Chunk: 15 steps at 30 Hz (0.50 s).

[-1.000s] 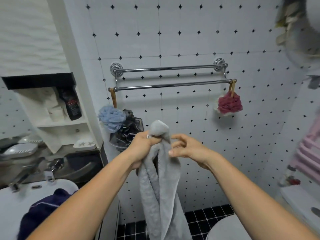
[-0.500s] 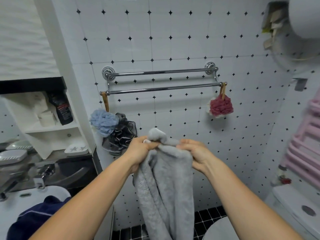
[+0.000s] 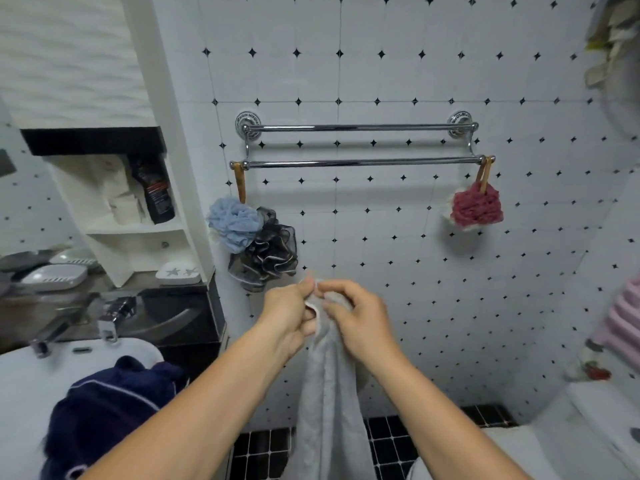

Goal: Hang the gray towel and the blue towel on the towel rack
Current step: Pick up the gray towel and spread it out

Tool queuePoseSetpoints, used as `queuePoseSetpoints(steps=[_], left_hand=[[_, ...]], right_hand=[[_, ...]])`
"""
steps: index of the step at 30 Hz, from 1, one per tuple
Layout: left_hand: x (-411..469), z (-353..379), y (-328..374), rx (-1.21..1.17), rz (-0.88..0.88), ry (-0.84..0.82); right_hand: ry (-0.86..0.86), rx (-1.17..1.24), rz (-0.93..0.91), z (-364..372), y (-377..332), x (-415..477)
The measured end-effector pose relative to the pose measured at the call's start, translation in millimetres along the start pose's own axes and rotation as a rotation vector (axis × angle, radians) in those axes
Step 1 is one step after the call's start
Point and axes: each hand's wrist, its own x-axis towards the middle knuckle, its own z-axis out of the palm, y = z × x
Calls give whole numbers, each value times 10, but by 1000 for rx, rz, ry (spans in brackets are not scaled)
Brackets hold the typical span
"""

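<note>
The gray towel (image 3: 329, 393) hangs in a long bunch from both my hands, below the rack. My left hand (image 3: 289, 313) and my right hand (image 3: 356, 317) pinch its top edge close together, fingers almost touching. The chrome towel rack (image 3: 360, 163) has two bare bars on the tiled wall above my hands. The blue towel (image 3: 104, 407), dark navy with a pale stripe, lies crumpled on the white sink at lower left.
A blue and a dark bath pouf (image 3: 256, 240) hang from the rack's left end, a red one (image 3: 477, 207) from the right end. A shelf with a black bottle (image 3: 156, 188) stands left. The faucet (image 3: 110, 317), a toilet (image 3: 595, 420) and a pink radiator (image 3: 623, 320) flank me.
My hands have come together at the towel's top edge, gathering it narrower. The view has tipped down slightly, so the rack sits higher above my hands.
</note>
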Motion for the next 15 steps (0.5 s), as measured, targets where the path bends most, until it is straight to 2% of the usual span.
queuePoseSetpoints(steps=[2,6,8,10,15], left_hand=[[-66,-95,-20,26,-2,-17],[-101,-312,-39,198,52,9],[-143,-364,-60,261,44,-10],[-178,-382,-100,282,27,-39],[-206,-474,-200,66,-87,-34]], right_hand=[[93,-31,13,-57,34,47],[248,110,227,-157,56,216],[175,181,248,-96,-32,217],[6,204,196,41,-105,126],[-184,177,97,306,-58,-269]])
